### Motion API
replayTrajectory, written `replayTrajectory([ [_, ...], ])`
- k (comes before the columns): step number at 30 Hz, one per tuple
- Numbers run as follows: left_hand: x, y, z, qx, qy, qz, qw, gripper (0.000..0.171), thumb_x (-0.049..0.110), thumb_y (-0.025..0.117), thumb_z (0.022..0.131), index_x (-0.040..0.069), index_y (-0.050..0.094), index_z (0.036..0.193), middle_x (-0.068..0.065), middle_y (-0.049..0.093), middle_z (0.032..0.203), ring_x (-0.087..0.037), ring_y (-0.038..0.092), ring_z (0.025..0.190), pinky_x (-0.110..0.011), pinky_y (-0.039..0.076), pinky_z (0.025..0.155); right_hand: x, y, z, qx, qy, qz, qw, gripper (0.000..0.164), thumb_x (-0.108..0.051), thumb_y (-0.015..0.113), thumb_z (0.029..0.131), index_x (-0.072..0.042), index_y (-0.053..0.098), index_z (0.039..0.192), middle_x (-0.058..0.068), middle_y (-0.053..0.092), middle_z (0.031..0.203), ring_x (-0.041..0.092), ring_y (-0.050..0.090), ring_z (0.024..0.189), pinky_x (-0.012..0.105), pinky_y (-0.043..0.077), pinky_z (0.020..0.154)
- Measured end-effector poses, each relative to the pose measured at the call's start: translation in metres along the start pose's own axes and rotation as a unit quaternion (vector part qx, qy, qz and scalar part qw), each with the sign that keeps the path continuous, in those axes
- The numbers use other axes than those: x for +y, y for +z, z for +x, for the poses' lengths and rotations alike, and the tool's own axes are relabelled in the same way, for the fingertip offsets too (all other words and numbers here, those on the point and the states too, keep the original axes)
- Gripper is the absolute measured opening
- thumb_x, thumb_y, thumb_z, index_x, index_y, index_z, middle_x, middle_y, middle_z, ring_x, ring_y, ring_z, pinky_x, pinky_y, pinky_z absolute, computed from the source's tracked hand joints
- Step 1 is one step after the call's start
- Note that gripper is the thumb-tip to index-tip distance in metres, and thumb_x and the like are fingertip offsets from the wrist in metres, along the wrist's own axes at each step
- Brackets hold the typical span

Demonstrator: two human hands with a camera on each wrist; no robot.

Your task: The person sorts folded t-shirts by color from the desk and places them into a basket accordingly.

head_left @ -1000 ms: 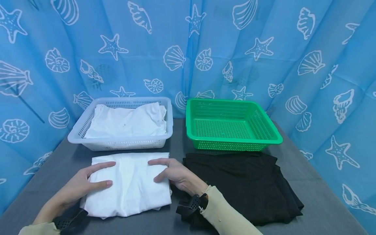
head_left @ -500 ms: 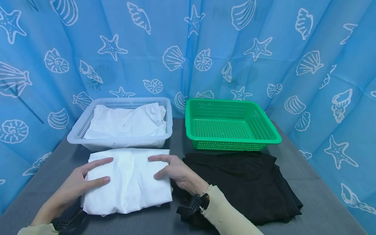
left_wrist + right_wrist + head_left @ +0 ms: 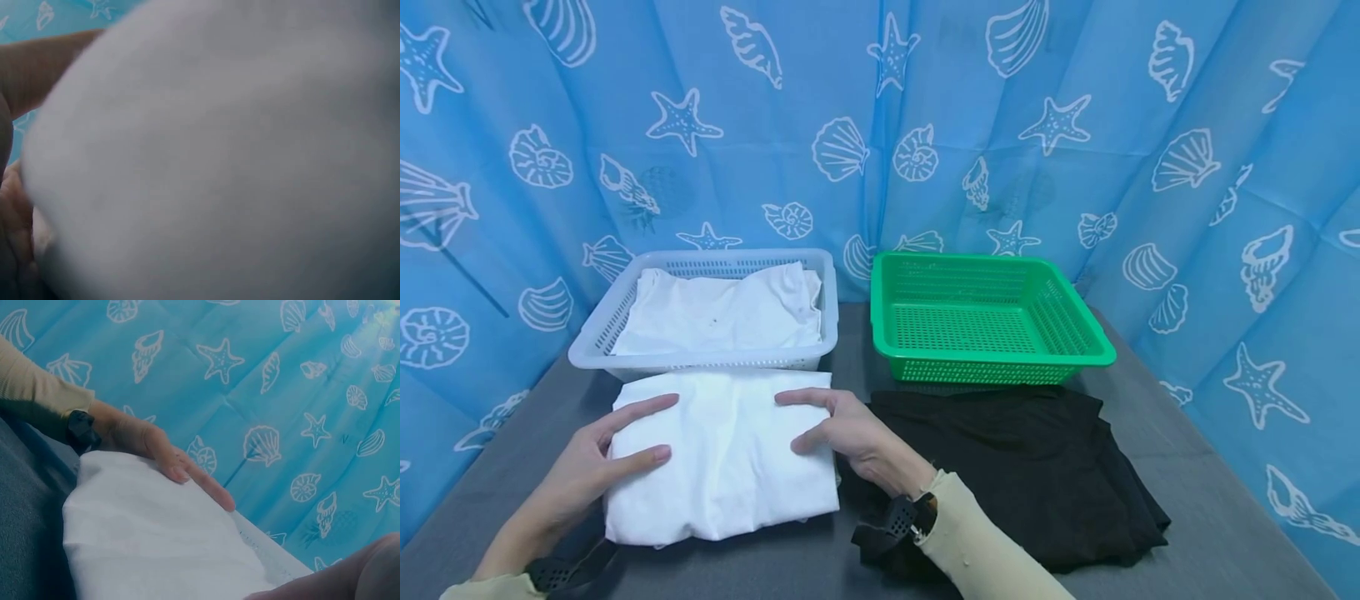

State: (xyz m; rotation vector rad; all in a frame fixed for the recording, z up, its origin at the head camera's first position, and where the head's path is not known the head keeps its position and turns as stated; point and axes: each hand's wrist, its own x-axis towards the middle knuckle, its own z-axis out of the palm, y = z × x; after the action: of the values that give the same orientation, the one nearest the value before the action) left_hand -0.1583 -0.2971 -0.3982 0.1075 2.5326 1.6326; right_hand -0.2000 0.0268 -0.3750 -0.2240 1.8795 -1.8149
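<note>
A folded white garment (image 3: 730,458) lies between both hands in the head view, its far edge overlapping the front of the white basket. My left hand (image 3: 602,454) grips its left side, with thumb and index finger on top and the other fingers hidden beneath. On the right side, my right hand (image 3: 850,437) holds it the same way, thumb and index finger showing on the cloth. White fabric (image 3: 206,162) fills most of the left wrist view. From the right wrist, the left hand (image 3: 159,447) appears along the garment's far edge.
The white basket (image 3: 700,360) at the back left holds another folded white garment (image 3: 722,312). To its right stands a green basket (image 3: 992,358) with nothing in it. Folded black clothes (image 3: 1022,475) lie in front of that one. A blue shell-print curtain (image 3: 880,125) hangs behind the grey table (image 3: 1210,500).
Both hands have raised the folded white garment slightly and brought it toward the white basket. The left hand has shifted a little up and left; the baskets and black clothes stay put.
</note>
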Motion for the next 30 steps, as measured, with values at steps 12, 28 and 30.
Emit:
replayTrajectory([
  [12,0.001,0.0014,-0.0037,0.017,0.047,-0.002,0.9988,0.058,0.023,0.067,0.096,0.018,0.044,0.149,-0.015,0.032,0.148,-0.01,0.059,0.1,-0.035,0.057,0.072,-0.0019,-0.0014,0.0001,-0.01,-0.029,-0.013,0.999,0.056,0.012,0.073,0.075,-0.021,0.072,0.12,-0.002,0.051,0.134,0.021,0.043,0.124,0.048,0.033,0.105],
  [28,0.0018,0.0016,-0.0043,0.022,0.047,-0.011,0.9986,0.06,0.022,0.067,0.096,0.018,0.043,0.15,-0.016,0.031,0.149,-0.013,0.063,0.096,-0.036,0.057,0.07,-0.0037,-0.0015,-0.0014,0.001,-0.019,-0.009,1.0,0.055,0.011,0.074,0.076,-0.026,0.073,0.117,-0.005,0.05,0.136,0.023,0.037,0.129,0.055,0.025,0.109],
  [30,0.0024,0.0011,-0.0042,0.024,0.047,-0.008,0.9986,0.06,0.023,0.067,0.096,0.018,0.042,0.151,-0.017,0.03,0.15,-0.012,0.063,0.097,-0.036,0.057,0.07,-0.004,-0.0016,-0.0015,0.002,-0.018,-0.01,1.0,0.055,0.011,0.074,0.077,-0.027,0.073,0.117,-0.005,0.05,0.136,0.024,0.038,0.129,0.056,0.025,0.109],
])
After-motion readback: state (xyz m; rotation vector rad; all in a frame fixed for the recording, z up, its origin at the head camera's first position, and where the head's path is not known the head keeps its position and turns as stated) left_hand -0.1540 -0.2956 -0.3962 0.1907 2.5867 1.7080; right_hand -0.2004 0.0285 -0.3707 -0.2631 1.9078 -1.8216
